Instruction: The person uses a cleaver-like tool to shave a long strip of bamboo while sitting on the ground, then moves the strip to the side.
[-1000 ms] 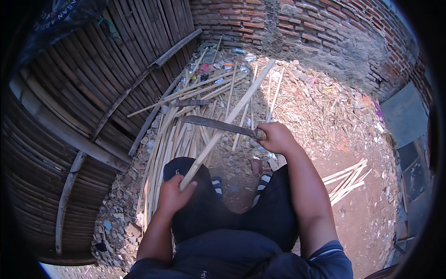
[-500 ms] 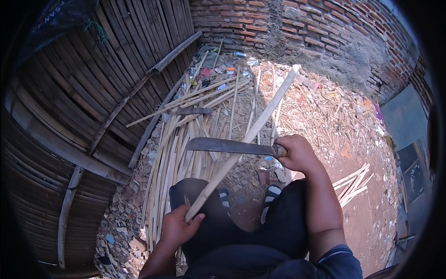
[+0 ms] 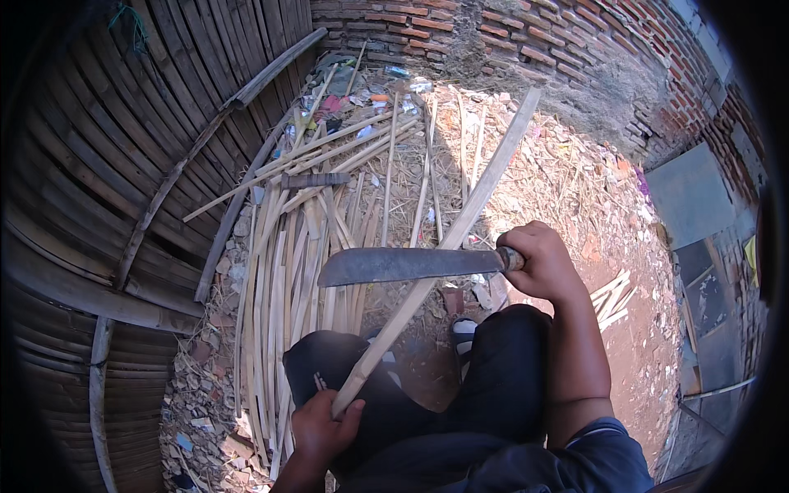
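Note:
My left hand (image 3: 322, 429) grips the near end of a long bamboo strip (image 3: 460, 226), which slants up and away to the right toward the brick wall. My right hand (image 3: 540, 261) is closed on the handle of a large dark knife (image 3: 407, 264). Its blade points left and lies level across the strip, at about its middle. Both hands are over my knees in dark trousers. Below the blade, a pile of split bamboo strips (image 3: 296, 279) lies on the ground.
A woven bamboo fence (image 3: 123, 164) curves along the left. A brick wall (image 3: 526, 49) closes the far side. Rubble and litter cover the red dirt ground. A small bundle of short strips (image 3: 610, 294) lies to the right, near grey slabs (image 3: 690, 197).
The knife has come nearer and lower, its blade now level across the strip. My left hand has drawn the strip's near end back toward my body.

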Tool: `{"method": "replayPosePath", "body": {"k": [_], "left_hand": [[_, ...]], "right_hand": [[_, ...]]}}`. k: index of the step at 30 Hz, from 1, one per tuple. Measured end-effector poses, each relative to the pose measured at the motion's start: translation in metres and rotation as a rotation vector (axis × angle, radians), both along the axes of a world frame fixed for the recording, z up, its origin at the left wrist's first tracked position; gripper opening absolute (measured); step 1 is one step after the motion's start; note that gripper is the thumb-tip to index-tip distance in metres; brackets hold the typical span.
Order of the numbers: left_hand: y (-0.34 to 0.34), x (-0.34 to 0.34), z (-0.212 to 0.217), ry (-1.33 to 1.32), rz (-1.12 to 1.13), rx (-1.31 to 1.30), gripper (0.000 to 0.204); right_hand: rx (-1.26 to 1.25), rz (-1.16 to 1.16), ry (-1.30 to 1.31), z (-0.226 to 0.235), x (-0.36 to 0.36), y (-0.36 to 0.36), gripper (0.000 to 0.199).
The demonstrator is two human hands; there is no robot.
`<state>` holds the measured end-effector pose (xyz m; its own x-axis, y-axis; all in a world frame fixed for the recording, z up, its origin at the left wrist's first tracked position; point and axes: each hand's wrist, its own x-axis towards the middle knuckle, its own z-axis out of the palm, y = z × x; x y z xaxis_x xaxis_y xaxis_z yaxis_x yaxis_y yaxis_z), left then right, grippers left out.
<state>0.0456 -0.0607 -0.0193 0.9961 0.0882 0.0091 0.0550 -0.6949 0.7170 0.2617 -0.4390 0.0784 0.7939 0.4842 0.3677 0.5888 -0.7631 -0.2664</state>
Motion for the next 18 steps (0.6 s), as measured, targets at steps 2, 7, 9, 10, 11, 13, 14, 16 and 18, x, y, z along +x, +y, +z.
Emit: {"method": "replayPosePath", "body": {"k": [2, 7, 9, 10, 11, 13, 14, 16, 18], "left_hand": [[0.006, 0.0, 0.001, -0.01, -0.025, 0.012, 0.034], [0.017, -0.001, 0.001, 0.016, -0.053, 0.052, 0.035], [0.019, -0.002, 0.006, 0.06, -0.042, 0.066, 0.037], [0.019, 0.0, 0.006, 0.032, -0.043, 0.066, 0.035], [0.021, 0.0, 0.004, 0.006, -0.047, 0.066, 0.033], [0.022, 0.001, 0.004, 0.001, -0.052, 0.048, 0.031], [0.022, 0.002, 0.006, 0.022, -0.052, 0.031, 0.031], [0.019, 0.005, 0.01, 0.053, -0.054, 0.012, 0.031], [0.012, 0.009, 0.014, 0.068, -0.049, 0.014, 0.031]], "right_hand": [[-0.068, 0.07, 0.007, -0.003, -0.008, 0.008, 0.026], [-0.002, -0.307, -0.013, -0.011, 0.002, -0.024, 0.019], [-0.04, -0.327, -0.078, -0.007, 0.0, -0.019, 0.02], [-0.084, -0.269, -0.08, -0.007, -0.001, -0.011, 0.02], [-0.117, -0.166, -0.042, -0.005, -0.005, -0.001, 0.024], [-0.201, 0.063, 0.015, 0.004, -0.005, 0.021, 0.026], [-0.232, 0.16, 0.059, 0.005, -0.002, 0.025, 0.027], [-0.224, 0.137, 0.113, 0.003, 0.016, 0.017, 0.025], [-0.131, 0.034, 0.16, -0.003, 0.039, 0.002, 0.022]]}}
